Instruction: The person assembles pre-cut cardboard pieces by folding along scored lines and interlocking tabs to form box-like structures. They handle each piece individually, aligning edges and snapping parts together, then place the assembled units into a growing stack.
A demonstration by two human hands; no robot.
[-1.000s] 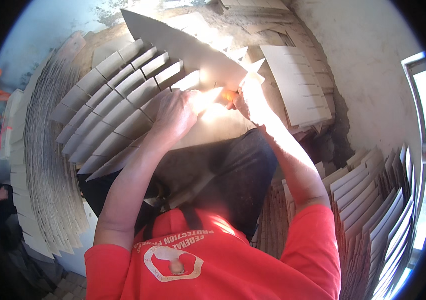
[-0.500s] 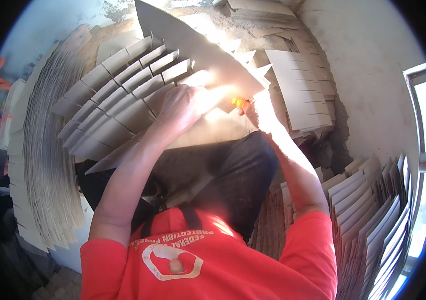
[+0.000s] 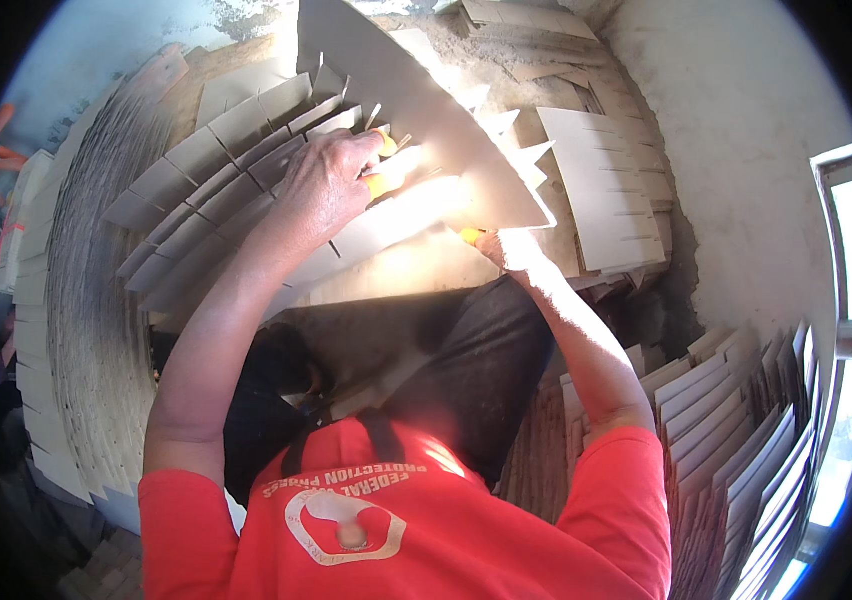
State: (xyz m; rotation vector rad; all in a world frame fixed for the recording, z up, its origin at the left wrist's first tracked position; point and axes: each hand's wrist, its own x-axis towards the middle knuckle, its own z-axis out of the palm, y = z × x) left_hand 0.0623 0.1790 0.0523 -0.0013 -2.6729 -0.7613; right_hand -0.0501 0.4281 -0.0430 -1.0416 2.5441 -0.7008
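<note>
A partition of interlocked slotted cardboard strips [image 3: 181, 172] stands in front of me, its strips in rows. Across its right end stands a long grey cardboard sheet [image 3: 386, 75], upright and slanting from far left to near right. At the partition's right end, my left hand [image 3: 331, 175] has its fingers curled about the strip ends, orange covers on the fingertips. My right hand [image 3: 511, 250] pinches the sheet's lower edge near its right corner, an orange cover showing on one finger. Strong sunlight washes out the sheet's lower part and the strips between the hands.
A tall stack of cardboard sheets [image 3: 101, 290] stands on the left. Slotted cardboard pieces [image 3: 601, 190] lie at the far right, beside the wall [image 3: 746, 150]. Many cardboard strips [image 3: 711, 430] stand packed at my near right. A window [image 3: 851, 230] is at the right edge.
My left hand has moved left and away from me along the strip ends. The long sheet has shifted right and its right corner is lower. My right hand has come slightly nearer.
</note>
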